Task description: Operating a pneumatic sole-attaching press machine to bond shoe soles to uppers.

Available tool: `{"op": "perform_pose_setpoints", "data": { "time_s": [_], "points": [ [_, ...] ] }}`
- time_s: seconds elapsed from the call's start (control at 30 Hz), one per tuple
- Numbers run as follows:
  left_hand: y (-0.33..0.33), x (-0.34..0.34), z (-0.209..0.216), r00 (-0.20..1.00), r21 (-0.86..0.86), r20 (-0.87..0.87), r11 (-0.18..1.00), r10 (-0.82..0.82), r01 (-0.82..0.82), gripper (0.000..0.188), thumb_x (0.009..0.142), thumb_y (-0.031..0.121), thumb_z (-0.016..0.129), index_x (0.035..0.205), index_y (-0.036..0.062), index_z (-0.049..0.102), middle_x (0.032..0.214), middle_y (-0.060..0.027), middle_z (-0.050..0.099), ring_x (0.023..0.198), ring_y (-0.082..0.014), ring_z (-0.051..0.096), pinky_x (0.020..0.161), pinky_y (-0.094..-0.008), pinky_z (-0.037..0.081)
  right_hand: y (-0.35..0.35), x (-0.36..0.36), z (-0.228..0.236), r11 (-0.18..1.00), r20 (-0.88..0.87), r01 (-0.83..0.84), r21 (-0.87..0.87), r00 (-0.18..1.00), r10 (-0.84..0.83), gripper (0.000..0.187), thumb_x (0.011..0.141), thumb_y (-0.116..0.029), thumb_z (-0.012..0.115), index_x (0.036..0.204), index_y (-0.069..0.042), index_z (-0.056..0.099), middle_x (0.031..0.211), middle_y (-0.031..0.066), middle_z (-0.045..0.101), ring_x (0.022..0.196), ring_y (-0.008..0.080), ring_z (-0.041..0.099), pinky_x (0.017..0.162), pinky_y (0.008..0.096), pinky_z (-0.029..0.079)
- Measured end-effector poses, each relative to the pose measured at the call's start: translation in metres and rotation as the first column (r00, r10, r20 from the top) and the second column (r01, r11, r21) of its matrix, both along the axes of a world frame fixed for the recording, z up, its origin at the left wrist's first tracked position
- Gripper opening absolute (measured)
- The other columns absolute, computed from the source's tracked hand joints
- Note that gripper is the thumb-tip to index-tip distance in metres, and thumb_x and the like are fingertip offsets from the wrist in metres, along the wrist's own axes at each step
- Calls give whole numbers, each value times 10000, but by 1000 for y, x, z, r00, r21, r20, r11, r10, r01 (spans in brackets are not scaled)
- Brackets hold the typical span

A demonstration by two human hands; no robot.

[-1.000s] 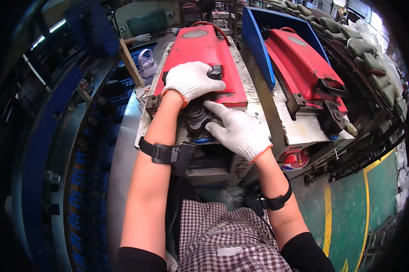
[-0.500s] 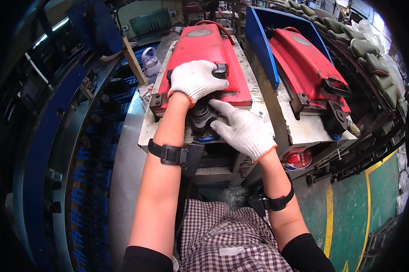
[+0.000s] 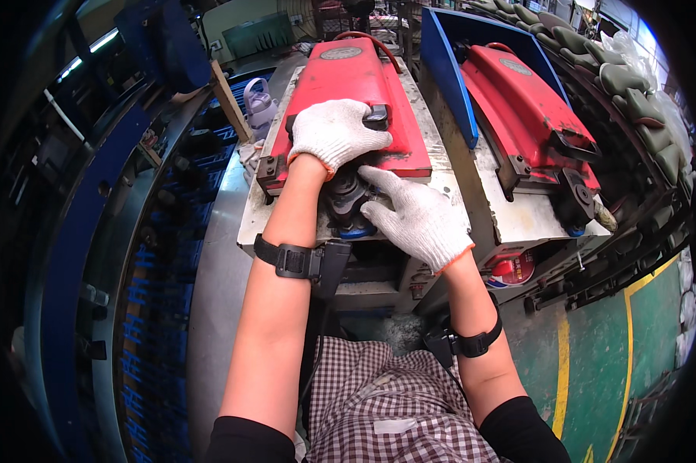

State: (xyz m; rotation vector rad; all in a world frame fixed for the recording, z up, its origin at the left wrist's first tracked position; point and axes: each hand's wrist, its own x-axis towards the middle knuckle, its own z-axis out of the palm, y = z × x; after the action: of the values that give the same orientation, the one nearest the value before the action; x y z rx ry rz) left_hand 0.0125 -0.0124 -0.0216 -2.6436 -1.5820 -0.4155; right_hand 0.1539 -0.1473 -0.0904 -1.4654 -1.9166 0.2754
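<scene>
A red machine cover (image 3: 344, 76) lies lowered on the near bench. My left hand (image 3: 334, 133), in a white knit glove with an orange cuff edge, is wrapped round the black handle (image 3: 376, 117) at the cover's front. Below it stands a black latch (image 3: 348, 194) with a blue foot. My right hand (image 3: 421, 216), gloved the same way, is at the latch's right side. Its thumb and forefinger are stretched out and apart, with the fingertips at the latch's edge; whether they press on it I cannot tell. The other fingers are partly hidden.
To the right stands a second red cover (image 3: 517, 108) with a blue guard (image 3: 449, 85) beside it. A lilac bottle (image 3: 260, 106) is left of the near machine. Racks of olive-green padded pieces (image 3: 624, 81) line the far right. Blue racking (image 3: 136, 347) runs along the left.
Both hands keep nearly the same places on the handle and by the latch. The whole view has shifted very slightly.
</scene>
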Motion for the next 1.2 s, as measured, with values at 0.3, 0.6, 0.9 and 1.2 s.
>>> {"op": "perform_pose_setpoints", "data": {
  "time_s": [0.3,0.6,0.9,1.2],
  "points": [
    [0,0,-1,1000,19,13,1000,-3,3,634,734,691,725,1049,147,809,1027,-147,780,973,-345,751,860,-436,583,-1,0,3,999,18,-2,-43,1000,3,516,961,-372,679,1426,-156,630,1133,186,761,1026,371,739,906,485,582],
    [-1,2,0,999,-1,-11,1000,31,-31,624,738,684,736,1080,168,815,1030,-136,785,979,-336,755,867,-431,586,1,2,0,999,4,-16,-48,1000,17,514,967,-383,674,1426,-157,632,1134,193,758,1022,380,738,902,494,583],
    [-1,2,-1,999,17,-21,999,41,-40,638,734,695,740,1090,171,816,1036,-137,785,981,-333,757,869,-434,586,1,2,0,998,-9,-20,-54,1000,20,520,968,-383,675,1433,-152,631,1166,184,756,1054,368,733,929,478,576],
    [0,2,-4,1000,69,5,997,22,-22,584,741,668,699,1019,172,831,1005,-149,791,940,-355,764,838,-460,606,2,2,-2,999,-6,-9,-48,1000,9,513,962,-378,683,1424,-159,638,1112,187,763,1016,365,743,904,476,584]
  ]
}}
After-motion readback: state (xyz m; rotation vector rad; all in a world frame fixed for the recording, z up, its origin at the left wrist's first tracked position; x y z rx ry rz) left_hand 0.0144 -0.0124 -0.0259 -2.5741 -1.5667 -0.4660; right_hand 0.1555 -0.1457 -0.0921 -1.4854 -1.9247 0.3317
